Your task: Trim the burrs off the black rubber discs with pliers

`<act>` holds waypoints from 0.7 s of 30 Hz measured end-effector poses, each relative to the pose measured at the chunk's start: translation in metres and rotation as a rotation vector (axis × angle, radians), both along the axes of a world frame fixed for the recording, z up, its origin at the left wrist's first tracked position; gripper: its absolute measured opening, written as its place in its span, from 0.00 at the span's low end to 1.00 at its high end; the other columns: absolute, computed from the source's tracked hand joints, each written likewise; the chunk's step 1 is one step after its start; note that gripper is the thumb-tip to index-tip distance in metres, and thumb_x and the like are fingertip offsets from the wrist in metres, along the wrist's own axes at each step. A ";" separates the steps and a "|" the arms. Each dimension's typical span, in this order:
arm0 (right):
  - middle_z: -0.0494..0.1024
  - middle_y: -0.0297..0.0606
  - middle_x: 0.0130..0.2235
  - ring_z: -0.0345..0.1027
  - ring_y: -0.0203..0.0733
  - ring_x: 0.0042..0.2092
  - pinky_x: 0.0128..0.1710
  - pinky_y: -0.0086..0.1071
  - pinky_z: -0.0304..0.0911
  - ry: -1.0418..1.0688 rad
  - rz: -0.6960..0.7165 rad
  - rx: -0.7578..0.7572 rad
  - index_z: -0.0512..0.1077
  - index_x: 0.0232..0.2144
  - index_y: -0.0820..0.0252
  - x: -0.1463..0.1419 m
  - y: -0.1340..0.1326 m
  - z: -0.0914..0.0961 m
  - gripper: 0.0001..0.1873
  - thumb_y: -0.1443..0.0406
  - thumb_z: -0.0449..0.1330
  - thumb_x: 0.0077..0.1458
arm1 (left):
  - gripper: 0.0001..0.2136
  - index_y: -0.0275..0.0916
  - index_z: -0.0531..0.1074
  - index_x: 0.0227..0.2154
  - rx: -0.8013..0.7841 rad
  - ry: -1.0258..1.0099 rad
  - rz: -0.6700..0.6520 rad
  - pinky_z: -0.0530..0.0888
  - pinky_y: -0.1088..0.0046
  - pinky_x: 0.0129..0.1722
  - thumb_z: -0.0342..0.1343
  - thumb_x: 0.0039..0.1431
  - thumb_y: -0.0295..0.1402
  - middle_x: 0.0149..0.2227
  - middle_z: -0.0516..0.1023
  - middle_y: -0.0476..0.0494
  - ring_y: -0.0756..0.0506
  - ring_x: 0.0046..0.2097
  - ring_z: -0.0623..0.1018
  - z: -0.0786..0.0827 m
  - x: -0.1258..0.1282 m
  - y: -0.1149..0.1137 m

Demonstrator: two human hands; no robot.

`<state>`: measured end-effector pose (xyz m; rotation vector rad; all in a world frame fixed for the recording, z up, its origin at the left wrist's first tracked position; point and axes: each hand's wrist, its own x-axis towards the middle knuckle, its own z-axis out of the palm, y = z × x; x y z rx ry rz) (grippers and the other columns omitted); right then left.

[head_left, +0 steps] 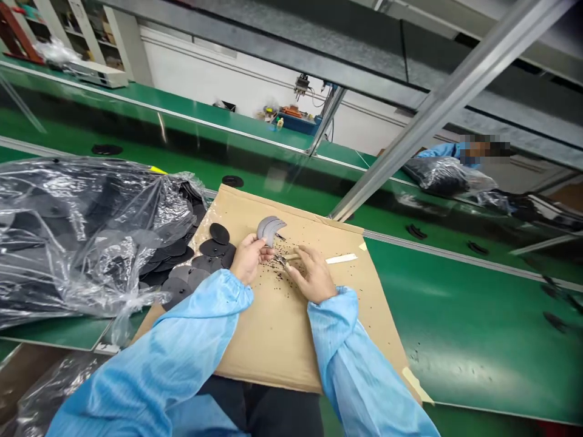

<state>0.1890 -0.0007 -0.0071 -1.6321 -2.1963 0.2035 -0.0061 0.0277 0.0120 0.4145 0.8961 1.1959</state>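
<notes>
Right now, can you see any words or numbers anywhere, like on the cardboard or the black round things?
No text can be read anywhere in this picture.
Cardboard sheet: plain brown, no print showing.
Dark discs and the ones in the left hand: no marks visible.
White strip beside the right hand: blank as far as can be told.
Boxes on the far shelves: too small and blurred to read.

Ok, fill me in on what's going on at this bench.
A person in blue sleeves works over a cardboard sheet on the green bench. The left hand holds a few fanned grey discs; the right hand holds a small metal tool against them. Dark specks litter the cardboard. More black discs spill from a plastic bag on the left.
</notes>
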 end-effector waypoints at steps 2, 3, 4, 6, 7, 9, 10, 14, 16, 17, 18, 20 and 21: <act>0.63 0.39 0.57 0.56 0.44 0.59 0.62 0.47 0.56 -0.059 0.029 -0.099 0.67 0.54 0.58 0.002 0.000 0.003 0.30 0.48 0.54 0.55 | 0.04 0.31 0.62 0.34 0.011 0.008 0.006 0.70 0.80 0.25 0.53 0.59 0.23 0.27 0.71 0.46 0.52 0.27 0.74 0.000 0.001 -0.001; 0.63 0.38 0.57 0.56 0.43 0.60 0.63 0.47 0.56 -0.079 0.042 -0.137 0.67 0.55 0.58 0.002 0.001 0.004 0.30 0.49 0.54 0.55 | 0.06 0.31 0.62 0.35 0.014 0.004 0.002 0.70 0.80 0.25 0.55 0.57 0.22 0.28 0.71 0.46 0.52 0.27 0.74 0.001 0.001 -0.001; 0.62 0.38 0.58 0.55 0.43 0.60 0.64 0.46 0.55 -0.089 0.050 -0.160 0.66 0.55 0.58 0.001 0.001 0.004 0.29 0.50 0.54 0.55 | 0.09 0.31 0.62 0.36 0.021 -0.006 -0.009 0.70 0.81 0.25 0.56 0.54 0.21 0.29 0.71 0.47 0.53 0.27 0.74 0.000 0.001 -0.002; 0.61 0.37 0.59 0.53 0.43 0.61 0.64 0.46 0.53 -0.098 0.055 -0.168 0.65 0.57 0.58 0.000 0.003 0.002 0.29 0.52 0.53 0.56 | 0.13 0.31 0.62 0.37 0.047 -0.037 -0.034 0.70 0.81 0.25 0.59 0.49 0.20 0.29 0.70 0.47 0.53 0.27 0.73 0.000 0.002 -0.003; 0.61 0.38 0.59 0.53 0.44 0.62 0.64 0.47 0.53 -0.099 0.062 -0.163 0.64 0.57 0.58 -0.001 0.004 0.001 0.29 0.52 0.53 0.57 | 0.15 0.31 0.62 0.37 0.062 -0.051 -0.050 0.70 0.81 0.26 0.60 0.46 0.20 0.30 0.70 0.47 0.53 0.28 0.73 0.000 0.001 -0.003; 0.61 0.39 0.59 0.53 0.44 0.61 0.64 0.48 0.53 -0.092 0.088 -0.145 0.65 0.57 0.58 -0.001 0.006 -0.002 0.28 0.52 0.51 0.58 | 0.17 0.32 0.62 0.37 0.080 -0.065 -0.079 0.70 0.80 0.26 0.61 0.43 0.20 0.30 0.70 0.48 0.52 0.28 0.73 -0.001 0.001 -0.004; 0.63 0.39 0.58 0.55 0.44 0.61 0.63 0.48 0.54 -0.082 0.096 -0.132 0.65 0.56 0.58 -0.001 0.006 -0.003 0.27 0.52 0.50 0.59 | 0.18 0.33 0.62 0.37 0.077 -0.069 -0.086 0.71 0.79 0.26 0.61 0.43 0.21 0.30 0.70 0.48 0.52 0.28 0.73 -0.002 0.000 -0.004; 0.65 0.43 0.55 0.59 0.40 0.56 0.60 0.42 0.59 0.022 -0.012 0.028 0.66 0.56 0.61 -0.001 0.008 -0.001 0.26 0.55 0.44 0.63 | 0.11 0.33 0.62 0.37 0.006 -0.108 -0.075 0.71 0.77 0.24 0.57 0.52 0.24 0.30 0.71 0.46 0.50 0.26 0.74 -0.002 -0.001 -0.001; 0.65 0.45 0.54 0.60 0.36 0.55 0.59 0.36 0.62 0.102 -0.086 0.137 0.64 0.58 0.63 -0.002 0.006 0.002 0.27 0.56 0.43 0.63 | 0.06 0.33 0.63 0.35 -0.041 -0.137 -0.057 0.71 0.77 0.23 0.55 0.57 0.27 0.29 0.71 0.46 0.51 0.25 0.73 -0.002 -0.001 0.001; 0.65 0.45 0.53 0.61 0.34 0.54 0.59 0.33 0.63 0.137 -0.105 0.177 0.63 0.59 0.63 -0.003 0.006 0.004 0.27 0.56 0.43 0.63 | 0.05 0.32 0.63 0.35 -0.065 -0.151 -0.050 0.70 0.78 0.22 0.54 0.59 0.28 0.28 0.71 0.46 0.51 0.24 0.73 -0.001 -0.002 0.001; 0.65 0.45 0.52 0.62 0.32 0.53 0.57 0.30 0.64 0.165 -0.111 0.210 0.63 0.59 0.63 -0.004 0.004 0.006 0.28 0.56 0.43 0.63 | 0.05 0.32 0.63 0.34 -0.089 -0.168 -0.045 0.70 0.78 0.21 0.54 0.60 0.28 0.28 0.71 0.46 0.52 0.24 0.72 0.000 -0.002 0.002; 0.67 0.45 0.49 0.64 0.31 0.50 0.54 0.27 0.67 0.186 -0.099 0.262 0.65 0.57 0.63 -0.007 0.003 0.007 0.28 0.54 0.46 0.62 | 0.05 0.31 0.64 0.34 -0.128 -0.206 -0.049 0.70 0.79 0.21 0.53 0.61 0.28 0.28 0.70 0.46 0.53 0.24 0.72 0.001 -0.003 0.002; 0.67 0.44 0.48 0.64 0.31 0.49 0.52 0.27 0.67 0.178 -0.088 0.286 0.67 0.55 0.63 -0.008 0.002 0.007 0.28 0.52 0.48 0.61 | 0.05 0.31 0.64 0.34 -0.141 -0.221 -0.058 0.69 0.79 0.20 0.53 0.61 0.27 0.28 0.70 0.46 0.53 0.24 0.71 0.002 -0.003 0.001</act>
